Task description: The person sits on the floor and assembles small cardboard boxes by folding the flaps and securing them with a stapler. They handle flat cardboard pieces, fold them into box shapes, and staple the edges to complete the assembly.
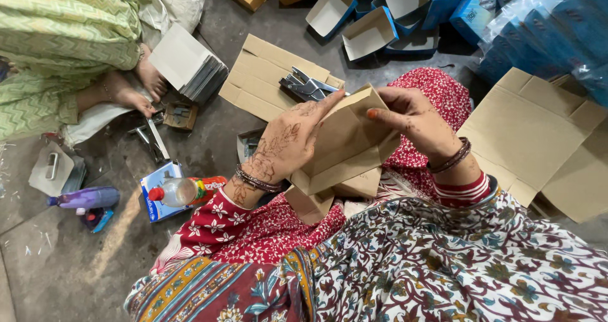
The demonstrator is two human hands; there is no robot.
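So both hands are on a half-folded brown cardboard box (345, 141), held up over the lap. The left hand (288, 141) is wrapped around the left side with the fingers spread flat across the front panel and the thumb behind, so it's clamped on the box. The right hand (415, 119) pinches the top right edge, thumb and fingers closed on the flap near the peak.

If you're folding one of these, my take is: keep that left palm flat on the panel so the crease stays straight, and let the right hand do the tucking along the score line rather than forcing the board. Looks like the bottom flaps are loose below the left wrist, though that part is hard to make out from this angle.

The box sits between the two hands, touching both, tilted with its open corner pointing up and away. Just beyond it on a flat cardboard sheet (266, 75) lies a metal stapler (307, 86), near the left fingertips but not touching. Left of the lap there's a plastic bottle with a red cap (180, 192) lying on the floor, and another person's feet (136, 84) beside a stack of flat grey box blanks (190, 65)
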